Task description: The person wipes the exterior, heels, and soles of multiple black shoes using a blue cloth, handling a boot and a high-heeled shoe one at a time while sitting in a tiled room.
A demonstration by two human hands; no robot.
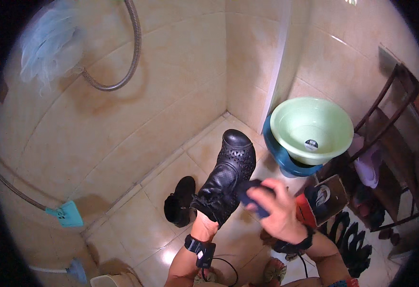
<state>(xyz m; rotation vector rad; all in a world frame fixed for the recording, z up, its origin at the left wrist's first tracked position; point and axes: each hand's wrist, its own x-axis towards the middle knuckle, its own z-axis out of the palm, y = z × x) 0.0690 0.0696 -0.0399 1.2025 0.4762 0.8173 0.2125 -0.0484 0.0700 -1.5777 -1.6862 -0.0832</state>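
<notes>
My left hand [206,226] is pushed into the top of a black ankle boot [219,185] and holds it up, toe pointing away. Its fingers are hidden inside the boot. The boot is leather with a punched, lattice-like pattern near the toe. In my right hand [282,213] is a soft-looking dark navy pad [254,197], gripped by the fingers close to the boot's right side. Motion blurs this hand, so I cannot tell whether the pad touches the leather. The matching black boot [181,203] is on the tiled floor, left of the held one.
A pale green basin [331,152] rests on a blue one [277,148] at right. Nearby are an open box [331,193], dark sandals [355,241] and a brown rack [386,119]. A shower hose [135,43] and bath puff [52,45] hang along the left wall.
</notes>
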